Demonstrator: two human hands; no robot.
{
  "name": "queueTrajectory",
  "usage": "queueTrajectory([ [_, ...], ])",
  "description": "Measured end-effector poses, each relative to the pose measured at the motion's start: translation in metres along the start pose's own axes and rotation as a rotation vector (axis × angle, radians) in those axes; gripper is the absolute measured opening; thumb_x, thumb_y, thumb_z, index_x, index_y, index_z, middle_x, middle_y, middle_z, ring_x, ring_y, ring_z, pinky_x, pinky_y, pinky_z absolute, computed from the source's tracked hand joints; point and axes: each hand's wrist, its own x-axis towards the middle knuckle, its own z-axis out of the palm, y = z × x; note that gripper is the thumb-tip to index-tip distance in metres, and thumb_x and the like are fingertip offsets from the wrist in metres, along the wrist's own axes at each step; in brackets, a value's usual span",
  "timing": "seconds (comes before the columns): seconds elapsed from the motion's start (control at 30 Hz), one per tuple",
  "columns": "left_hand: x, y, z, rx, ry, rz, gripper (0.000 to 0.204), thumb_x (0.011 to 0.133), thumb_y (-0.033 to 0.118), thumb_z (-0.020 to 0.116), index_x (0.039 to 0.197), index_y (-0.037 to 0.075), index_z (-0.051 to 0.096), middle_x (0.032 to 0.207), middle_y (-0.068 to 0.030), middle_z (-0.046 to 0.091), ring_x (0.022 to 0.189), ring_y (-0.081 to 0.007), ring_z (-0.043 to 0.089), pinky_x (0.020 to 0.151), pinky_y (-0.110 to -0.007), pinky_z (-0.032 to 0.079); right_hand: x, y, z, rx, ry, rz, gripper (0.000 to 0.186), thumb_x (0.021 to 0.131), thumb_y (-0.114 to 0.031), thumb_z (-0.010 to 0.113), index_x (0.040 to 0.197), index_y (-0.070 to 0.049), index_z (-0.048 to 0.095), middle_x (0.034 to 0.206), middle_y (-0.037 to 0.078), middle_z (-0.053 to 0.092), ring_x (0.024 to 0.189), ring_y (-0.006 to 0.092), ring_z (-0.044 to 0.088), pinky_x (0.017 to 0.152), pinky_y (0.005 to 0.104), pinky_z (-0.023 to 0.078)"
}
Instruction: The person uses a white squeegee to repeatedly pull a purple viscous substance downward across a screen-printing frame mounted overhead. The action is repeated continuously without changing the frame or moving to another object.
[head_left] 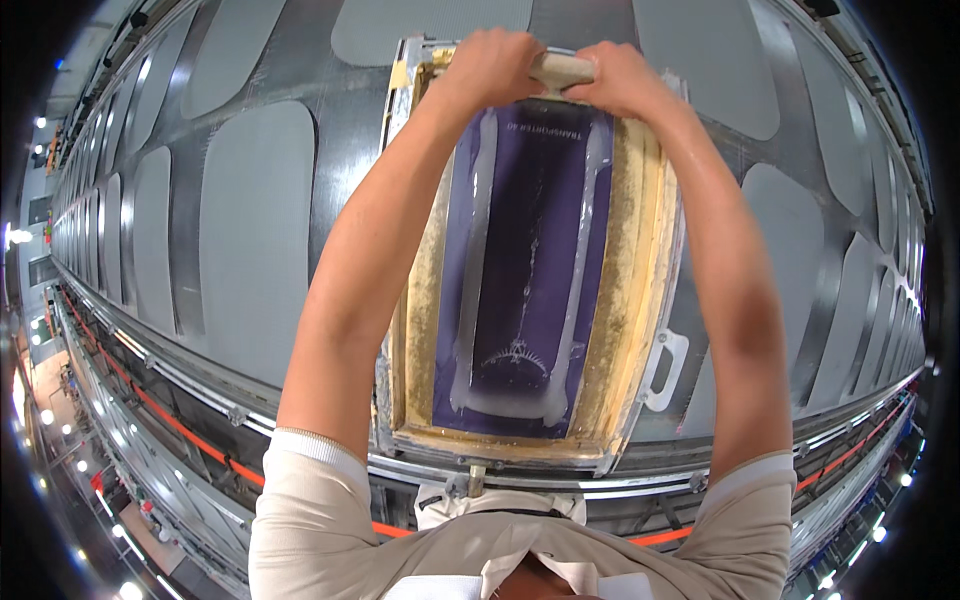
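Note:
Both my arms reach forward over a screen-printing frame [640, 330] with yellowed inner edges and a purple mesh [590, 270]. At the frame's far end, my left hand [492, 68] and my right hand [625, 82] are wrapped round the two ends of a squeegee's pale, rounded handle [563, 70]. The squeegee's blade is mostly hidden under my hands. Glossy translucent ink [470, 290] lies in two long streaks down the mesh sides and pools across the near end. Between them the mesh looks darker, with a small pale arc pattern close to me.
Flat grey insole-shaped pieces [257, 200] lie in rows along the long dark table [340, 120] on both sides. A white loop handle [664, 370] sticks out at the frame's right. Metal rails [640, 487] and an orange strip [190, 435] run along the near edge.

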Motion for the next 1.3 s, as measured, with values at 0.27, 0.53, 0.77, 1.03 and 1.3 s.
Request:
queueTrajectory([
  [0.27,-0.089,0.045,0.010,-0.020,0.085,0.019,0.024,0.071,0.030,0.082,0.090,0.017,0.077,0.081,-0.0094,0.073,0.080,-0.0316,0.071,0.077,-0.046,0.053,-0.086,-0.034,0.038,-0.029,0.035,-0.078,0.023,0.077,-0.024,0.080,0.092,-0.009,0.072,0.082,0.014,0.071,0.079,0.0361,0.069,0.072,0.0443,0.053],
  [0.53,-0.304,0.156,0.015,-0.063,0.011,0.027,0.019,0.069,0.019,0.082,0.083,0.013,0.071,0.081,-0.0056,0.069,0.078,-0.0274,0.067,0.078,-0.041,0.046,-0.294,-0.125,0.107,-0.001,-0.061,-0.123,0.020,0.076,-0.017,0.079,0.092,-0.009,0.070,0.082,0.014,0.070,0.083,0.0347,0.069,0.079,0.0455,0.054],
  [0.77,-0.403,0.215,0.022,-0.110,0.119,-0.003,0.021,0.067,0.011,0.077,0.087,0.013,0.072,0.090,-0.0008,0.067,0.090,-0.0220,0.063,0.084,-0.039,0.044,-0.391,-0.147,0.118,0.235,-0.037,-0.015,0.041,0.079,-0.032,0.082,0.110,-0.006,0.071,0.110,0.015,0.070,0.105,0.0347,0.064,0.093,0.0442,0.050],
  [1.03,-0.410,0.216,0.020,-0.045,0.092,0.028,0.016,0.070,0.012,0.072,0.086,0.011,0.070,0.091,-0.0031,0.065,0.093,-0.0235,0.061,0.085,-0.039,0.044,-0.345,0.012,0.110,0.284,0.485,0.697,0.038,0.097,-0.038,0.061,0.112,-0.004,0.065,0.109,0.021,0.070,0.101,0.0394,0.065,0.089,0.0474,0.050],
  [1.3,-0.422,0.207,0.003,-0.157,0.151,-0.050,0.010,0.075,0.016,0.070,0.084,0.013,0.069,0.089,-0.0014,0.065,0.092,-0.0214,0.061,0.085,-0.037,0.042,-0.349,-0.026,0.089,0.274,0.590,0.620,0.028,0.094,-0.030,0.070,0.091,-0.002,0.067,0.086,0.010,0.068,0.079,0.0224,0.061,0.075,0.0374,0.048],
])
